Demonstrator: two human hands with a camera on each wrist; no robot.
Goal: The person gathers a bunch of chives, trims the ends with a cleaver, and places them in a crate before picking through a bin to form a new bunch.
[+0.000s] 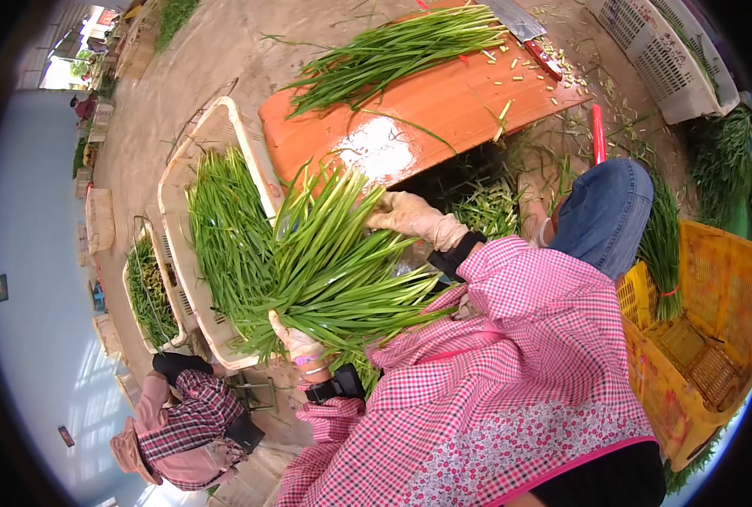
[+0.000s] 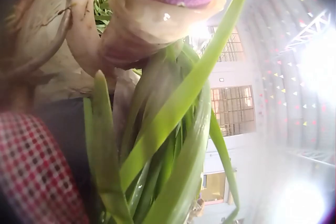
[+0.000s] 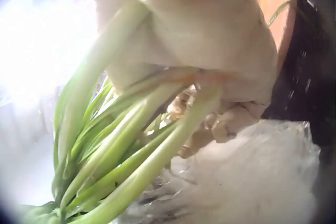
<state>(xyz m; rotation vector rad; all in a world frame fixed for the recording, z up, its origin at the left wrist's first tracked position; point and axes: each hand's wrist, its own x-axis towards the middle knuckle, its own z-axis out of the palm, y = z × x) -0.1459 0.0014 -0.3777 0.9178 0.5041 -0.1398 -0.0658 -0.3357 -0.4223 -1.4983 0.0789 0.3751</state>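
Green bunch [image 1: 333,245] mid-frame, overlapping pale crate [image 1: 176,203]. Right hand [image 1: 414,217], frame centre, grips stalk ends. Left hand [image 1: 298,342], lower centre-left, against leaves; fingers mostly hidden, can't tell grip. Knife [image 1: 515,19] on orange surface [image 1: 469,101], upper right.

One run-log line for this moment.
right hand: grips greens bundle | left hand: touches its leaves | orange board: bears another bunch

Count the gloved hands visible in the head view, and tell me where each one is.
2: the right hand holds pale stems of the greens, and the left hand touches their leaves. Others may be hidden.
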